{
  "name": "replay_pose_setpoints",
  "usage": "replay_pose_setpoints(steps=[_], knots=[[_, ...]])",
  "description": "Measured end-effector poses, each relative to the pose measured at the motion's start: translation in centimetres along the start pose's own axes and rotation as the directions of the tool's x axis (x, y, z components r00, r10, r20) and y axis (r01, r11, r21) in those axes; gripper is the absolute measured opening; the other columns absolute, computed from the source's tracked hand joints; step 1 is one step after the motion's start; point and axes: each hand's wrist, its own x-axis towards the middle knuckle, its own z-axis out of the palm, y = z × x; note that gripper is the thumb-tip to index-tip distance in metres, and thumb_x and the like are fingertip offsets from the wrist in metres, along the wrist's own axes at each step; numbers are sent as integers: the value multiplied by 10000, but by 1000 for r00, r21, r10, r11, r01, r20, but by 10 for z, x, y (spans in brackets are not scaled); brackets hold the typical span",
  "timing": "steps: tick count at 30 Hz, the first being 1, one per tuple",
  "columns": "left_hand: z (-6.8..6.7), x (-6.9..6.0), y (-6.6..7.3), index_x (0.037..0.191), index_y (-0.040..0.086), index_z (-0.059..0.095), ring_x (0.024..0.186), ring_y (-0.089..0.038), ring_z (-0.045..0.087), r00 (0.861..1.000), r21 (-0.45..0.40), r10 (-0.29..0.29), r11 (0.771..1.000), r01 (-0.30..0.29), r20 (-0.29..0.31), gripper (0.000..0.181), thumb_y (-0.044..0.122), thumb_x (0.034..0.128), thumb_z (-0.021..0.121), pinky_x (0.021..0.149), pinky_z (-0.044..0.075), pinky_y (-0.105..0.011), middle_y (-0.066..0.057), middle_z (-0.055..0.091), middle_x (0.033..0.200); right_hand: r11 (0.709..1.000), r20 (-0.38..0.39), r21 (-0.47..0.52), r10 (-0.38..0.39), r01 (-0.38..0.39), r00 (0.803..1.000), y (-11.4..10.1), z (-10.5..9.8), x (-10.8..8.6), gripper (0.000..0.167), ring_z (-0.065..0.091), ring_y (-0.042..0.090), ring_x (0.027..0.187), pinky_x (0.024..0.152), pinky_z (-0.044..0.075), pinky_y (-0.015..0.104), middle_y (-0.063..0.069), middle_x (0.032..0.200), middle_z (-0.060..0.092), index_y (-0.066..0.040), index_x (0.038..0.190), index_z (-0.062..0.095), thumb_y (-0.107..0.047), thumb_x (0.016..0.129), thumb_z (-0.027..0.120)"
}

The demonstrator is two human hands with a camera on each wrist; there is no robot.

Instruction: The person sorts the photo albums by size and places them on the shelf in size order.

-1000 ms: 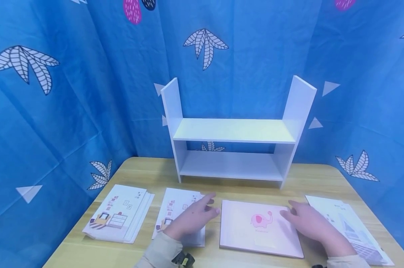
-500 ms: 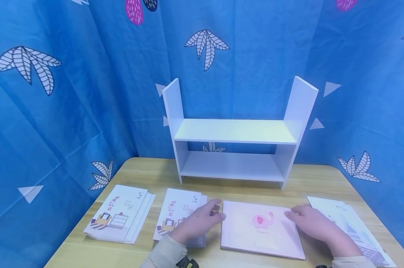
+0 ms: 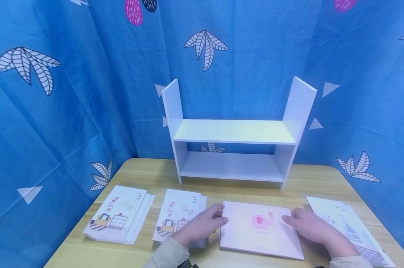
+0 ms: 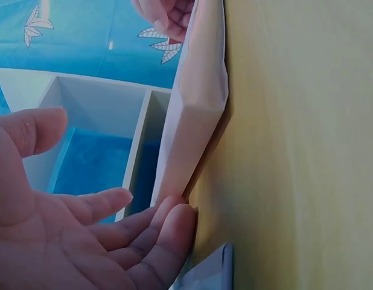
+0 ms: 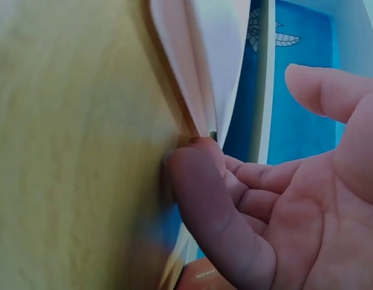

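Observation:
A pale pink book point(image 3: 237, 230) with a pink elephant on its cover lies flat on the wooden table. At its left edge is my left hand point(image 3: 203, 225), thumb raised above the cover. The left wrist view shows those fingertips at the lower edge of the book point(image 4: 201, 90), with the thumb away from it. My right hand point(image 3: 314, 229) is at the right edge, its thumb over the cover in the head view. From the right wrist, the right fingertips touch the low edge of the book point(image 5: 219, 48); the thumb stands clear.
A white two-tier shelf point(image 3: 233, 131) stands behind the book. Two stacks of white books, the far-left stack point(image 3: 113, 216) and the nearer stack point(image 3: 176, 208), lie to the left. Another white stack point(image 3: 352, 234) lies right, partly behind my right forearm. Blue curtains surround the table.
My left hand has moved rightward and slightly down to the pink book's left edge. The right hand has lowered a little at the right edge. The book has not visibly moved.

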Motion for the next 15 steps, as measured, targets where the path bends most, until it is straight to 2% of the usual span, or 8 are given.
replay_pose_setpoints(steps=[3,5,10,12,15], knots=[[1,0,-1,1532,89,415,1181,-346,609,1000,-57,0,998,0,-8,652,439,1007,577,998,481,-577,-153,549,1426,1000,0,6,3,-3,1000,0,2,1,602,554,204,800,735,512,441,28,854,596,84,1140,610,-501,1012,544],[2,1,-2,1532,79,411,1207,-360,594,1000,-97,-3,995,1,-17,648,426,1010,576,1009,474,-578,-168,527,1449,1000,-4,11,3,-3,1000,-1,2,1,592,549,197,793,735,510,430,28,843,588,83,1149,606,-490,1013,547],[6,3,-3,1523,67,423,1345,-396,481,999,-148,-21,989,14,-49,635,406,1009,578,1071,411,-592,-189,486,1492,991,21,126,44,-46,999,-3,8,-1,425,537,212,598,576,470,372,80,711,566,-5,1035,585,-430,1014,573],[6,4,-3,1520,54,423,1324,-402,501,998,-162,-22,987,13,-59,636,403,1011,576,1077,401,-599,-203,480,1495,982,34,181,54,-59,998,-2,10,-2,360,519,219,530,518,438,348,96,670,548,-45,983,553,-403,1013,586],[7,4,-2,1520,34,418,1332,-403,494,996,-184,-25,983,8,-88,640,401,1016,565,1091,384,-598,-208,468,1505,973,37,228,20,-28,999,-1,12,-1,337,510,211,514,493,438,329,89,655,532,-43,978,528,-372,1017,591]])
